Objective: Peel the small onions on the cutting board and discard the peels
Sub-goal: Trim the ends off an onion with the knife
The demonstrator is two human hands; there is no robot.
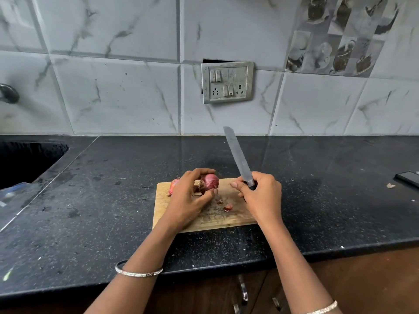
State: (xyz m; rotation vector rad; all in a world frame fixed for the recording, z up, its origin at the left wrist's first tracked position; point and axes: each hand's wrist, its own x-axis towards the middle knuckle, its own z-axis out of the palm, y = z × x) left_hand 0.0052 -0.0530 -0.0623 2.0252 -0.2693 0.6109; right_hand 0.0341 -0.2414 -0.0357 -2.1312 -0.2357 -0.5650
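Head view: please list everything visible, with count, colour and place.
onion: 1, purple-red, in the left hand
second onion: 1, pinkish, board's left corner
onion scraps: 2, reddish-brown, mid board
cutting board: 1, pale wood, on the counter
knife: 1, grey blade, in the right hand
counter: 1, black speckled
sink: 1, dark, far left
switch panel: 1, grey, on the wall
bangles: 2, silver, one per wrist
left hand: 1, holds the onion
right hand: 1, grips the knife handle
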